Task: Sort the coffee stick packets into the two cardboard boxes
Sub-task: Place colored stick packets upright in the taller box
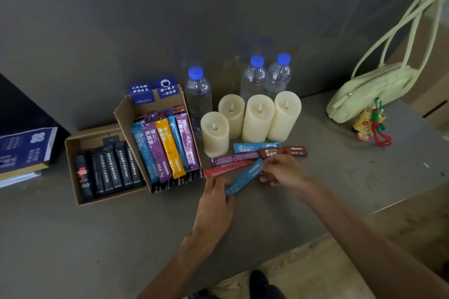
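Coffee stick packets [233, 160] lie loose on the desk [73, 238] just right of the taller cardboard box [121, 114]: red, purple, light blue and brown ones, fanned together and partly overlapping. You hold a blue packet [244, 177] stretched between both hands, near that box's front right corner and slanting up and away from it. Your left hand [215, 194] has its fingers curled round the packet's lower end. Your right hand [283, 170] pinches the upper end between bent fingertips. You cannot tell from this view whether the packet rests on the desk or is lifted off it.

The taller box holds coloured packets [167, 145] leaning in rows. Against its left side sits the low cardboard box [70, 153], with black packets [114, 170] lying side by side in it. To the taller box's right, behind the loose packets, stand four cream candles [257, 116], with three blue-capped bottles [198, 94] behind them. Well off to its right lies a green bag [369, 92].
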The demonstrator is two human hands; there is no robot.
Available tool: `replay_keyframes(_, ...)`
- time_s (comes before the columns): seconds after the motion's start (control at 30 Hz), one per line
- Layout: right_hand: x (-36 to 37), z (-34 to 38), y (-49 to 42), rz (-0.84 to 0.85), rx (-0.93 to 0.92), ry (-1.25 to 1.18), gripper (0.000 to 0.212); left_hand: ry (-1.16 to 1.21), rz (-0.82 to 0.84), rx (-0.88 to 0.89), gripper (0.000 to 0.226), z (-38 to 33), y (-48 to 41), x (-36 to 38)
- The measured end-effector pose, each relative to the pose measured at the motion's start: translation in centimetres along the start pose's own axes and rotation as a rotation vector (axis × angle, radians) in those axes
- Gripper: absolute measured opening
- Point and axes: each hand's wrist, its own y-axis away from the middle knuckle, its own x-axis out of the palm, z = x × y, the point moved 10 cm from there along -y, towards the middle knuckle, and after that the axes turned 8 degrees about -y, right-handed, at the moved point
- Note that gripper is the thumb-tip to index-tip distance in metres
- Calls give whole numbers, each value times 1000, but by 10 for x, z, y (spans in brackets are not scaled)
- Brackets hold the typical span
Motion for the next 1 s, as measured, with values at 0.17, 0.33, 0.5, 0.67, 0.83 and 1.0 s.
replay_keyframes(0.17,-4,15,8,73,-5,-317,4,208,-45,-92,43,14,7,-14)
replay_keyframes(0.33,-11,16,8,82,10,-429,16,496,-72,-165,12,15,13,-28)
replay_keyframes(0.5,-3,26,25,221,-74,-316,23,610,-212,-168,8,11,8,-66)
replay_keyframes(0.67,37,41,50,430,-200,58,19,679,-284,-148,10,11,-2,-101)
replay_keyframes(0.83,65,54,50,398,-268,107,10,780,-270,-136,10,8,4,-108)
replay_keyframes(1.0,89,56,55,403,-303,98,8,643,-211,-251,13,31,4,-91)
